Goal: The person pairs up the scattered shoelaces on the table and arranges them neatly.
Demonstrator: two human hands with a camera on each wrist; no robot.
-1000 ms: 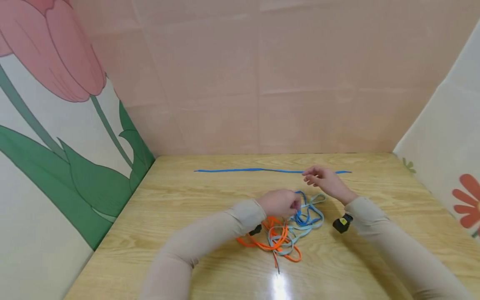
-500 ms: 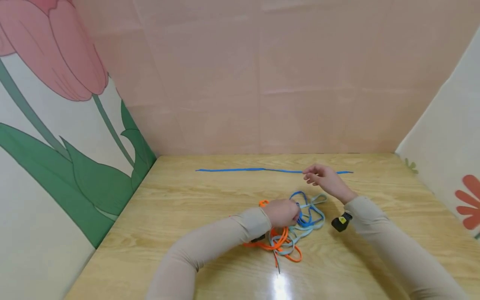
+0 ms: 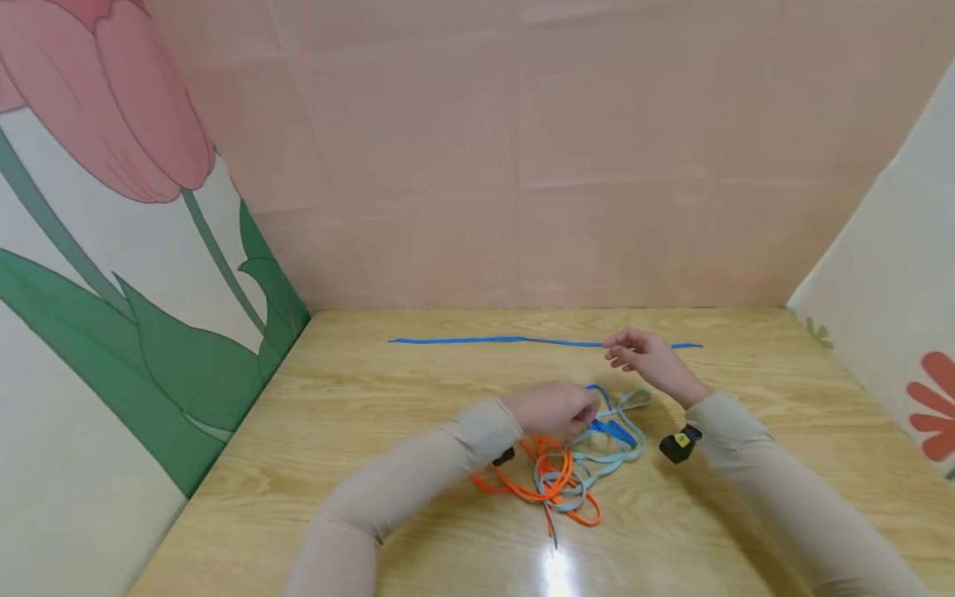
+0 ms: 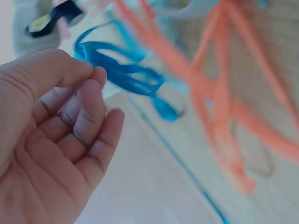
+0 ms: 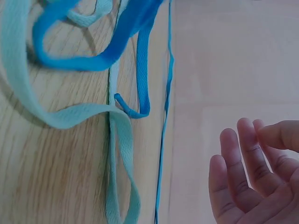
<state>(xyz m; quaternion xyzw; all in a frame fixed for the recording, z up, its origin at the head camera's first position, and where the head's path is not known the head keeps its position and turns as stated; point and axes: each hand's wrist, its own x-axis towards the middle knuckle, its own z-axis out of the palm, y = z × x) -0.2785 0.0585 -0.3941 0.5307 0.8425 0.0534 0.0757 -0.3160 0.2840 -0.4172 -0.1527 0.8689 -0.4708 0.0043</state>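
Observation:
My left hand (image 3: 552, 409) pinches a bunched blue shoelace (image 4: 126, 72) between thumb and forefinger, over a tangle of laces. Loops of that lace hang from the fingertips, and one end with its tip shows in the right wrist view. A pale blue-green shoelace (image 5: 60, 119) winds beneath and beside it. Orange shoelaces (image 3: 530, 494) lie looped below the left wrist, tangled with a greyish lace. My right hand (image 3: 649, 365) hovers to the right of the tangle, fingers loosely bent and holding nothing. In the head view it overlaps a second blue shoelace (image 3: 477, 339), laid out straight.
The straight lace runs along the far side of the wooden tabletop (image 3: 336, 431). Behind it rises a pink backdrop (image 3: 515, 207). A flower-printed panel (image 3: 164, 332) stands at the left, another at the right. A black wrist camera (image 3: 677, 445) sits at the right cuff.
My left hand dipped toward the tangle, then rose back up and left. The blue loops under its fingertips have shifted and drawn together. My right hand has stayed in place.

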